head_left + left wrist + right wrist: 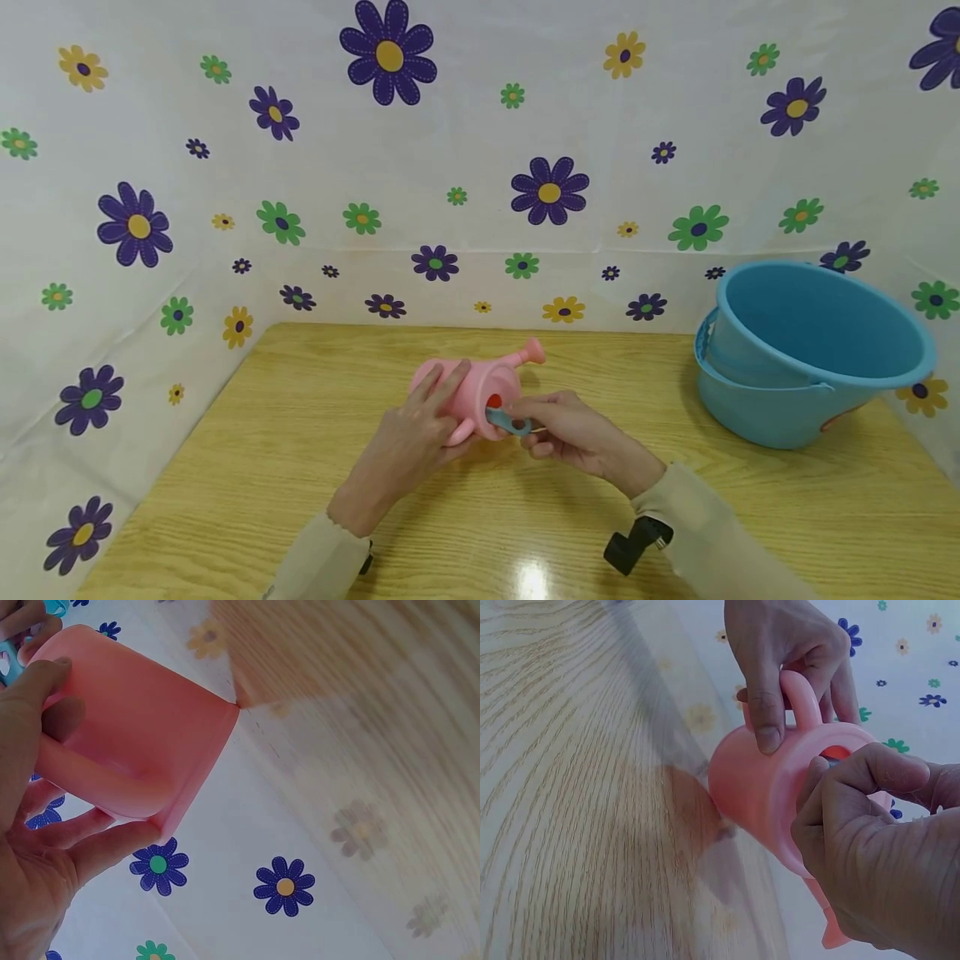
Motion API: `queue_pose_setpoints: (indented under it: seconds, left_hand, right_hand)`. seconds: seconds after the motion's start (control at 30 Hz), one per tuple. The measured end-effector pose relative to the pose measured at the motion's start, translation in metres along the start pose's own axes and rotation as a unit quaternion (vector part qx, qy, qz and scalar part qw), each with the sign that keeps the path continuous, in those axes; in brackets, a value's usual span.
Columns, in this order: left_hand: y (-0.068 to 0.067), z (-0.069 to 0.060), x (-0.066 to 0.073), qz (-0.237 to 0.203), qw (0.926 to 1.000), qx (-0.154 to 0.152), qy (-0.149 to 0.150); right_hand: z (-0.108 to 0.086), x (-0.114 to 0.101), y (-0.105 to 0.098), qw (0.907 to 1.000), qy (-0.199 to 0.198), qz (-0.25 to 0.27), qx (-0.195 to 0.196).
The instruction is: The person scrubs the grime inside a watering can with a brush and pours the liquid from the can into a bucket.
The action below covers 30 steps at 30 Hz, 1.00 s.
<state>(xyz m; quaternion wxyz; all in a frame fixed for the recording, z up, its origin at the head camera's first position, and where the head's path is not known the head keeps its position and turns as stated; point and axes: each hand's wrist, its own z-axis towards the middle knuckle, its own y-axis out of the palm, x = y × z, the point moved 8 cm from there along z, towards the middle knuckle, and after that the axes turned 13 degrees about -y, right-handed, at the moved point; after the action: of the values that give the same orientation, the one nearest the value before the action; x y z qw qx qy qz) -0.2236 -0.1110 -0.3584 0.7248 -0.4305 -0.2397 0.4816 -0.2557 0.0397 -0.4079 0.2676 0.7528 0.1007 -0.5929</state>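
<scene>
A pink toy watering can (pixel 461 385) lies tipped on its side, its open mouth facing right and its spout pointing to the back right. My left hand (pixel 412 433) grips it round the body and handle (pixel 804 701), thumb and fingers on opposite sides. Between thumb and fingers, my right hand (pixel 573 433) pinches the looped handle end of a blue plastic tool (pixel 517 423). The tool's other end is inside the can's mouth and hidden. Something red-orange (pixel 495 401) shows within the can. In the left wrist view, the blue loop (pixel 10 664) appears at the left edge.
At the right of the wooden table (pixel 300 467) stand blue buckets (pixel 780 417), seemingly one tilted inside another, with a handle hanging at the side. A white flower-printed cloth (pixel 465 125) hangs behind the table and along its sides.
</scene>
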Motion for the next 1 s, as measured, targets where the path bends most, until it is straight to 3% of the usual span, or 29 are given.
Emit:
queue_pose_setpoints:
  seconds: [0.47,0.57,0.77,1.0]
  left_hand:
    - [0.001,0.001,-0.002,-0.014,0.9999,0.002,-0.005]
    - [0.001,0.0,-0.003,-0.021,0.9997,-0.002,-0.011]
    - [0.0,0.0,-0.001,-0.013,0.9999,0.008,0.003]
    - [0.0,-0.001,-0.001,-0.007,0.9999,0.012,0.008]
  right_hand:
    - [-0.015,-0.007,-0.014,0.9992,0.001,-0.041,-0.007]
    - [-0.016,-0.008,-0.017,0.9968,-0.014,-0.079,-0.004]
    - [-0.015,-0.012,-0.019,0.9822,-0.053,-0.178,0.026]
    - [-0.014,-0.011,-0.015,0.9824,-0.045,-0.175,0.046]
